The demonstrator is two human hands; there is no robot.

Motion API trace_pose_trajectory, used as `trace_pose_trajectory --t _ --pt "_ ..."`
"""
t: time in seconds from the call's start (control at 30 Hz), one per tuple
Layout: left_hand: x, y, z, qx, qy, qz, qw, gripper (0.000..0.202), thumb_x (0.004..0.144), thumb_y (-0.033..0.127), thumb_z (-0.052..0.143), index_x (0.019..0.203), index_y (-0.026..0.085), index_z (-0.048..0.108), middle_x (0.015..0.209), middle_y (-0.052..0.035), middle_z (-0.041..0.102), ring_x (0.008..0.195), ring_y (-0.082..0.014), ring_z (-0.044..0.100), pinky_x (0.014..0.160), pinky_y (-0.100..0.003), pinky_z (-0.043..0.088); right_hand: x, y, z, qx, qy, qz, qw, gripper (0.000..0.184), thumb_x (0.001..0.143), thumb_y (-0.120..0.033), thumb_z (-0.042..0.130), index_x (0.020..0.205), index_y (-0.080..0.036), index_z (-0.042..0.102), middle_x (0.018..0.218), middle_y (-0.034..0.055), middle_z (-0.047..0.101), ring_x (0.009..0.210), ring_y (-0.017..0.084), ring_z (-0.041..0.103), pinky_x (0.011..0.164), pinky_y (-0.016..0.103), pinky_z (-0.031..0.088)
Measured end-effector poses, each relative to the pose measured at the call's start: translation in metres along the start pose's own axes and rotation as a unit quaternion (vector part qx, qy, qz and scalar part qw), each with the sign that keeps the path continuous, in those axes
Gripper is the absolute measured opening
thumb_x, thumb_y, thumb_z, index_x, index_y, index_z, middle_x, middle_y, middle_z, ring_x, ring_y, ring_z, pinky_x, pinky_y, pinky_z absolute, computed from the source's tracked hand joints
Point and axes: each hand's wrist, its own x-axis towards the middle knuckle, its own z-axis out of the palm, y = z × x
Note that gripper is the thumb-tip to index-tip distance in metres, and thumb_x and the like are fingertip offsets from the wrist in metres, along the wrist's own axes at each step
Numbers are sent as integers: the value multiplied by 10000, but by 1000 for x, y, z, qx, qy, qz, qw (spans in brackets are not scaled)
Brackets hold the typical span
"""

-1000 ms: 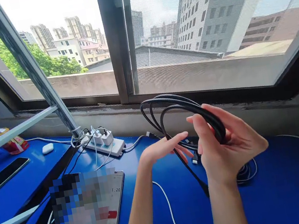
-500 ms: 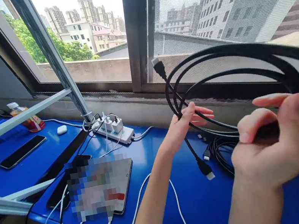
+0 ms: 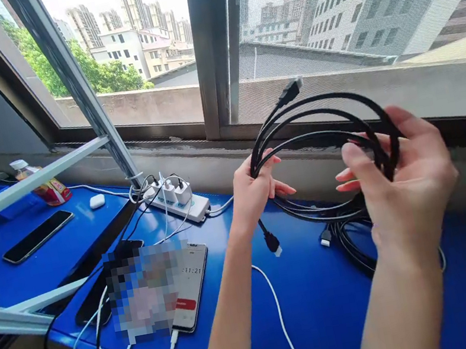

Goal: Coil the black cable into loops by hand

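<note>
My left hand (image 3: 257,185) is closed round one side of a looped black HDMI cable (image 3: 316,113). My right hand (image 3: 406,162) grips the coil's opposite side, thumb toward me. The loops hang in the air between both hands, above the blue table. One plug (image 3: 290,92) sticks up past my left hand, in front of the window. The other plug (image 3: 272,242) dangles below that hand. Beneath the coil, a second coiled black cable (image 3: 354,249) lies on the table, with its own plug (image 3: 326,237) beside it.
A white power strip (image 3: 194,208) with chargers stands by the wall. Phones (image 3: 39,236) and a lit phone (image 3: 193,284) lie to the left, near an earbud case (image 3: 97,202) and a bottle (image 3: 43,184). A metal frame (image 3: 77,84) crosses the left side; a white cable (image 3: 279,310) trails forward.
My right hand has come inward and away from me, making the held loops smaller. My left hand has shifted left. The upper plug now points right instead of left.
</note>
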Motion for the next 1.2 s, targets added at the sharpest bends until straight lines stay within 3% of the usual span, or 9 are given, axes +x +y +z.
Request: trace_pose_trajectory --t 0.07,0.2,0.33,0.43,0.53,0.67,0.8,0.97,1.2 --pt "1 2 -6 20 5 -4 1000 150 864 286 460 793 162 505 327 104 334 450 -128 598 442 -155 439 2 6 -2 -52 -45 -13 998 619 638 -395 728 1204 -237 531 956 45 630 524 129 581 421 266 490" --pt "0 6 -15 55 0 9 998 166 800 318 548 794 152 539 359 101 376 351 -108 532 364 -155 399 4 12 -4 -104 -69 -97 987 629 657 -396 722 1229 -224 526 1026 72 624 557 116 581 527 279 534" --pt "-4 12 -16 110 -34 -2 993 254 760 384 591 848 146 580 356 98 396 287 -94 467 305 -154 336 4 11 -6 -99 -87 -159 978 494 731 -345 674 1201 -247 558 989 43 634 562 95 552 524 242 522" --pt "-8 16 -15 130 -44 4 991 387 735 426 618 1011 163 549 369 98 440 275 -88 442 291 -149 311 4 9 -8 -108 -92 -194 971 303 769 -293 645 1068 -244 647 892 19 642 579 94 556 477 206 476" --pt "-10 19 -14 131 -66 18 989 529 744 433 615 1197 210 456 411 101 478 306 -78 455 326 -147 350 6 8 -10 -112 -85 -223 965 229 773 -251 644 998 -232 679 838 13 643 626 101 566 483 196 447" --pt "-12 21 -12 102 -109 28 988 530 789 495 541 1232 211 473 442 90 450 342 -56 446 350 -142 356 6 8 -12 -111 -82 -207 968 250 782 -276 633 1026 -242 670 769 1 645 538 96 519 466 220 414" --pt "-14 21 -6 58 -120 17 991 531 817 571 437 1198 211 521 450 78 424 344 -49 426 344 -145 335 4 5 -12 -111 -52 -178 976 147 778 -293 630 903 -234 680 772 2 660 581 116 559 506 232 434" --pt "-15 21 -2 33 -128 -4 991 434 839 471 473 1186 217 534 470 63 464 368 -49 436 351 -145 315 5 4 -12 -129 -28 -205 970 96 786 -268 621 843 -200 659 744 -1 658 565 99 546 472 211 397" --pt "-14 18 -1 16 -129 7 992 345 840 331 493 1166 235 550 671 39 541 432 -29 479 391 -151 345 8 6 -11 -168 -7 -214 962 109 750 -281 649 772 -176 669 678 23 633 557 126 540 518 261 407"
